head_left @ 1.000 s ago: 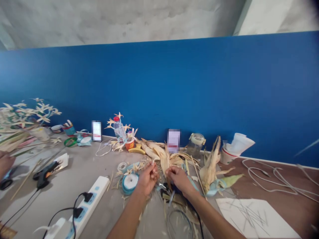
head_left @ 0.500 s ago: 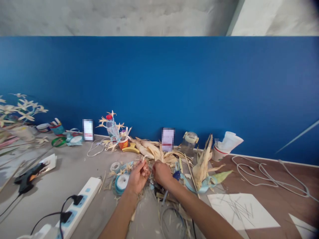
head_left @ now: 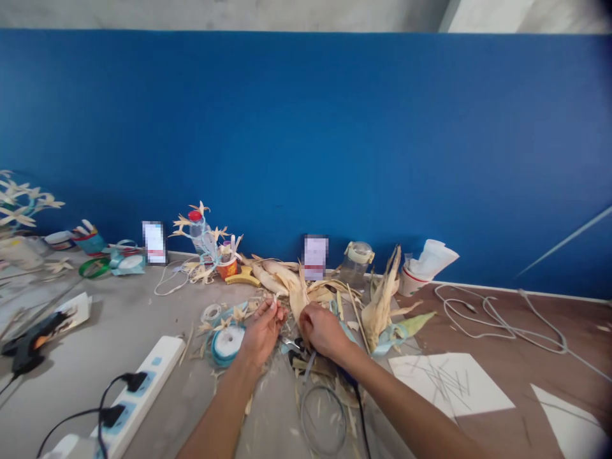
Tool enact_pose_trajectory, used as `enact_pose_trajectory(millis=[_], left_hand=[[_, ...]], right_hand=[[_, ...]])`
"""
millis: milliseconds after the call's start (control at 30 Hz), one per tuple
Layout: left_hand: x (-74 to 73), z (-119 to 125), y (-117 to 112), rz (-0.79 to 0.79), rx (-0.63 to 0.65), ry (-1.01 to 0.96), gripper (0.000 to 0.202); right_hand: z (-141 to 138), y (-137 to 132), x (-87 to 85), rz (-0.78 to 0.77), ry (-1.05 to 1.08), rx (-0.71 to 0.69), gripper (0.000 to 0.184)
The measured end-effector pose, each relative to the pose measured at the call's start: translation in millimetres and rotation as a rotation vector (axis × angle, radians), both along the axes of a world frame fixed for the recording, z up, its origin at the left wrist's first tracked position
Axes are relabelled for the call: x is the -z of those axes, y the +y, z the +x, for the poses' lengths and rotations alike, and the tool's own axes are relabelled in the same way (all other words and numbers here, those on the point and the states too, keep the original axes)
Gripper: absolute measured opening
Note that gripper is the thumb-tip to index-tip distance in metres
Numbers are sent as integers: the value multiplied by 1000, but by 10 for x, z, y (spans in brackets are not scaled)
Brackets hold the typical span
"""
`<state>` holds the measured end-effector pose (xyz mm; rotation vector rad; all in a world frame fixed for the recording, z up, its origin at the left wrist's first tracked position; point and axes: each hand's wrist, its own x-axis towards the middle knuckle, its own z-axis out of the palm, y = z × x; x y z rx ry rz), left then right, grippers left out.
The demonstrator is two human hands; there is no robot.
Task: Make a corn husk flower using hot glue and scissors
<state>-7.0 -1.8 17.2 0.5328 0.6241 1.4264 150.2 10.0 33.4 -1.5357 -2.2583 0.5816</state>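
My left hand [head_left: 264, 328] is closed in a pinch, palm partly turned up. A small pale strip, perhaps corn husk, sticks up from its fingertips. Close by on the right is my right hand [head_left: 321, 328], fingers curled inward and thumb side hidden; what they hold, if anything, I cannot make out. Dried corn husks [head_left: 282, 277] lie just beyond both hands, one leaf reaching down beside the right fingers. Scissors [head_left: 292, 344] lie between and below the hands. A blue ribbon spool [head_left: 228, 343] rests left of my left wrist, near a small tape roll [head_left: 211, 312].
At left are a power strip [head_left: 143, 389] with black plugs and a glue gun [head_left: 31, 344]. Husk flowers [head_left: 201, 239], a phone [head_left: 315, 258] and a lidded jar [head_left: 356, 262] stand along the blue partition [head_left: 306, 140]. Thin wires lie on white paper [head_left: 411, 370] at right.
The view has tilted down and shifted slightly. My right hand has moved right, away from the left hand, baring more husk and the scissors. The left hand keeps its pinch.
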Motion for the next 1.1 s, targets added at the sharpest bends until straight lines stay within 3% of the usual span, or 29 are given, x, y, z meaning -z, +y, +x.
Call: enact_pose_trajectory(millis=[267, 400, 533, 600, 867, 1100], left_hand=[[77, 79, -28, -48, 23, 224, 27], [90, 89, -33, -11, 27, 338, 28], [106, 94, -39, -14, 52, 397, 29], [118, 96, -41, -14, 69, 419, 29], [126, 104, -42, 22, 124, 534, 30], [207, 76, -22, 20, 108, 654, 34]], right_hand=[[242, -287, -19, -10, -43, 56, 23], [346, -415, 12, -65, -17, -43, 36], [441, -522, 80, -63, 38, -68, 17], [470, -563, 100, -72, 43, -89, 16], [461, -695, 103, -16, -210, -212, 14], [549, -789, 27, 21, -417, -185, 18]])
